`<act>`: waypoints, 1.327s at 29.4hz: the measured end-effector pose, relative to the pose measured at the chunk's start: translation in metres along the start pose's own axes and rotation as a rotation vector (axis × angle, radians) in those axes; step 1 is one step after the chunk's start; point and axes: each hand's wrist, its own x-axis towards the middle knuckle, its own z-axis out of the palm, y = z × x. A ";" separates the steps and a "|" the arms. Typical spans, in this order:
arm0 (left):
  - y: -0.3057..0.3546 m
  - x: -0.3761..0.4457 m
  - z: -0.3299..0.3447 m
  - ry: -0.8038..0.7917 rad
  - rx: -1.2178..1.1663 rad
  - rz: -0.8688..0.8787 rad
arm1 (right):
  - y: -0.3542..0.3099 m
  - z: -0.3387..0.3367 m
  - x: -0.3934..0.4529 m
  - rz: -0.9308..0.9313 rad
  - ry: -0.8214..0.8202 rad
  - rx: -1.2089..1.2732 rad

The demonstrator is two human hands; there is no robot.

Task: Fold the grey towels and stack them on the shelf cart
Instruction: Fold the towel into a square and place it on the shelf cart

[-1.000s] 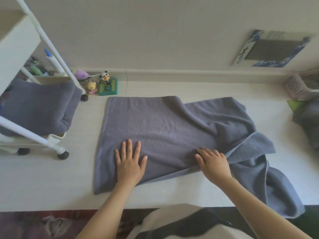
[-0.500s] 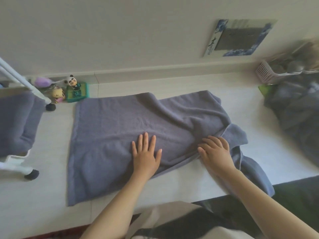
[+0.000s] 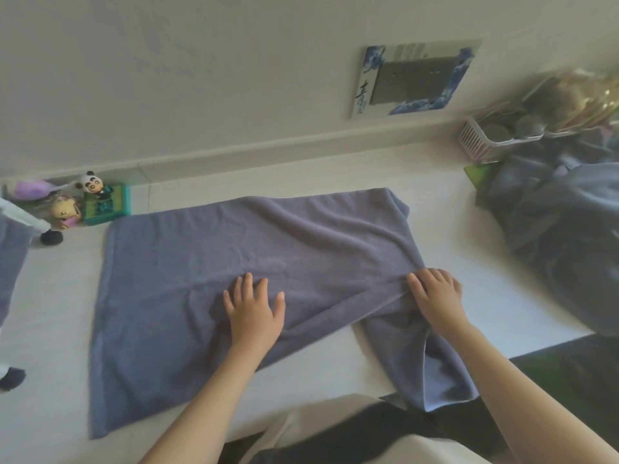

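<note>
A grey towel (image 3: 207,262) lies spread on the white table (image 3: 469,262), its right end hanging over the near edge. My left hand (image 3: 254,309) presses flat on the towel near its middle, fingers spread. My right hand (image 3: 435,296) rests on the towel's right part, where the cloth is bunched; its fingers lie on the fabric, slightly bent. At the far left edge shows a folded grey towel (image 3: 10,262) on the shelf cart, whose white leg and black caster (image 3: 50,236) are visible.
A heap of grey towels (image 3: 562,236) lies at the right, beside a pink basket (image 3: 479,142). Small toys, with a panda figure (image 3: 90,187) on a green box, stand by the wall at the back left. A second caster (image 3: 11,378) sits at the left edge.
The view has swung right, so the cart has slid almost out at the left. Both hands have slid rightward along the towel, and its right end is now flatter.
</note>
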 end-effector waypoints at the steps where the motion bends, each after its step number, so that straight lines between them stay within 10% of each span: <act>1: 0.015 0.004 -0.002 0.009 -0.025 0.014 | 0.005 -0.001 0.003 0.030 -0.003 0.060; 10: 0.140 0.023 -0.003 -0.122 -0.324 0.277 | 0.004 -0.018 0.032 0.511 -0.207 0.719; 17: 0.168 0.037 -0.022 -0.100 -0.765 0.000 | -0.032 -0.038 0.055 0.397 -0.157 0.934; 22: 0.120 0.038 -0.047 0.082 -0.991 -0.161 | -0.103 -0.040 0.050 -0.122 0.186 0.592; 28: 0.050 0.039 -0.088 0.262 -0.998 -0.134 | -0.184 0.005 -0.005 -0.412 -0.071 0.494; 31: 0.015 0.032 -0.096 0.195 -0.918 -0.066 | -0.203 0.027 -0.037 -0.404 -0.333 0.477; 36: 0.000 0.023 -0.077 -0.063 -0.629 0.195 | -0.176 0.058 -0.060 -0.292 0.056 0.163; 39: -0.007 0.027 -0.056 -0.273 -0.367 0.196 | -0.152 0.061 -0.066 -0.085 -0.060 0.017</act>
